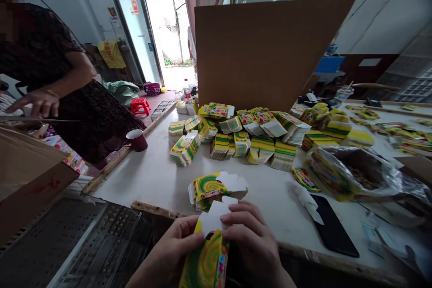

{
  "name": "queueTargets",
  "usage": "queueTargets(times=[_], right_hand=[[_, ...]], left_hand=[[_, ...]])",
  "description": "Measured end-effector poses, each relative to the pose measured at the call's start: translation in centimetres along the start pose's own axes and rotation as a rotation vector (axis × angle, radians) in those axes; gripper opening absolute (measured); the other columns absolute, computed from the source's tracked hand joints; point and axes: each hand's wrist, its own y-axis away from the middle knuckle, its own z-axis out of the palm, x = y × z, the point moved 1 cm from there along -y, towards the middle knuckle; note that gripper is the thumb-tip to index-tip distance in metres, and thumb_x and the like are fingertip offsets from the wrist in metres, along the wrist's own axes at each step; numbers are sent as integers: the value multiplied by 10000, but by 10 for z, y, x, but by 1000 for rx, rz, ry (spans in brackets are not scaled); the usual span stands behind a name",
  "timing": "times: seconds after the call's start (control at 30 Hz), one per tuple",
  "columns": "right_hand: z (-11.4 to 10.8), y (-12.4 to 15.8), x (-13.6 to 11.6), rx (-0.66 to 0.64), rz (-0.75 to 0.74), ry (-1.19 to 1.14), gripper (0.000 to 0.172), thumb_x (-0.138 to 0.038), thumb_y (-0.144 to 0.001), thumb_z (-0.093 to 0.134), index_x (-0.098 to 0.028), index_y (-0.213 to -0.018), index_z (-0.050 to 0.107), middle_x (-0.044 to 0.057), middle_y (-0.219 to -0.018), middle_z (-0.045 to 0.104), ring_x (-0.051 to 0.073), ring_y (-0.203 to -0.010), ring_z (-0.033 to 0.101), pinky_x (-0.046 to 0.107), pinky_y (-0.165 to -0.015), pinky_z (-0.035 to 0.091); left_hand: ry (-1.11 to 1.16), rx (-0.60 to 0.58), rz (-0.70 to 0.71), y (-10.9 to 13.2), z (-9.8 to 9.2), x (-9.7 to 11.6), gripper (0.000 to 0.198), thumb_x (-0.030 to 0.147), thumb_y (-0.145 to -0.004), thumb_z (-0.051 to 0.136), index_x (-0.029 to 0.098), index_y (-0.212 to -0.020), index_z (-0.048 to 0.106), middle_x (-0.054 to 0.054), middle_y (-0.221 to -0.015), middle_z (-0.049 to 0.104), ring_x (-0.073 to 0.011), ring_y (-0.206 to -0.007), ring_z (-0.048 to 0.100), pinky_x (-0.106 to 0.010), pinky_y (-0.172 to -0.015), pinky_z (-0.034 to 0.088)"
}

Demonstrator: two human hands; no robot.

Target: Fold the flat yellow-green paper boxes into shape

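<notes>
Near the table's front edge, my left hand (175,240) grips a small yellow and green printed carton (205,258) from its left side. The carton's white end flaps (216,216) stick up, unfolded. My right hand (249,234) has its fingers bent over the carton's right side and the flap, touching it. Just beyond, a loose stack of flat cartons of the same print (212,186) lies on the table. Behind it, several bundles of flattened cartons (259,148) sit in a row before a tall brown cardboard sheet (263,54).
On the right lie an open plastic bag (337,171) with small brownish contents, a white tissue (307,200) and a black phone-like slab (334,227). A maroon mug (137,140) stands at the left edge. Another person (67,67) stands left, beside a cardboard box (33,171).
</notes>
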Motion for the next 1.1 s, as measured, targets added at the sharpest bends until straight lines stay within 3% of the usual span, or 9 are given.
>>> queueTargets(times=[0.07, 0.17, 0.27, 0.33, 0.43, 0.6, 0.77, 0.9, 1.1], right_hand=[[5, 5, 1, 85, 154, -11, 248, -83, -882, 477, -231, -1050, 583, 63, -1124, 598, 210, -1128, 491, 381, -952, 418], [12, 16, 3, 152, 481, -205, 324, -195, -895, 510, -252, -1213, 479, 82, -1200, 546, 204, -1093, 522, 359, -910, 458], [20, 24, -1, -12, 738, -562, 329, -349, -909, 501, -258, -1221, 455, 73, -1102, 602, 190, -915, 595, 333, -793, 507], [26, 26, -7, -109, 834, -696, 256, -383, -903, 511, -220, -1099, 531, 63, -964, 644, 180, -820, 602, 304, -733, 502], [33, 25, -13, -73, 901, -707, 201, -384, -897, 528, -187, -915, 568, 45, -838, 642, 165, -770, 582, 266, -691, 471], [38, 25, -5, 11, 927, -724, 212, -397, -878, 551, -195, -943, 548, 26, -826, 598, 154, -736, 568, 264, -663, 469], [17, 20, 24, 241, 914, -645, 536, -392, -809, 629, -252, -1267, 388, 36, -978, 567, 140, -709, 576, 273, -636, 508], [-1, 6, 42, 176, 940, -713, 423, -379, -827, 614, -227, -1189, 455, -15, -763, 549, 138, -618, 574, 264, -555, 502], [-8, -11, 67, 215, 1015, -672, 448, -404, -754, 665, -199, -1098, 465, -28, -717, 564, 141, -600, 577, 267, -539, 492]], left_hand=[[-49, 54, 61, -3, 5, -1, 350, 191, -794, 672, 143, -1139, 634, -117, -1000, 711, -217, -871, 677, -289, -793, 522], [-59, 197, 174, -6, 6, 1, 307, 200, -818, 652, 202, -1124, 637, -76, -1039, 704, -212, -923, 663, -325, -856, 516], [-114, 320, 273, -10, 1, 2, 287, 244, -806, 676, 216, -1089, 646, -45, -1051, 699, -201, -957, 648, -324, -907, 498], [-159, 352, 311, -12, -1, -1, 302, 274, -810, 673, 216, -1104, 632, -42, -1076, 687, -203, -992, 632, -321, -923, 491], [-207, 341, 302, -14, -2, -7, 357, 307, -837, 638, 227, -1179, 574, -49, -1156, 651, -212, -1054, 604, -311, -917, 493], [-391, 329, 288, -14, -13, -3, 415, 354, -828, 637, 215, -1208, 543, -59, -1146, 657, -223, -1048, 607, -287, -873, 506], [-689, 284, 209, -19, -26, 29, 416, 395, -790, 658, 180, -1145, 634, -61, -1078, 694, -232, -1009, 617, -304, -894, 498], [-895, 263, 221, -36, -22, 52, 409, 400, -827, 580, 148, -1145, 637, -76, -1123, 675, -246, -1020, 608, -324, -893, 497], [-1351, 243, 321, -84, -25, 86, 338, 331, -848, 522, 174, -1113, 660, -56, -1112, 675, -218, -1000, 606, -296, -884, 473]])
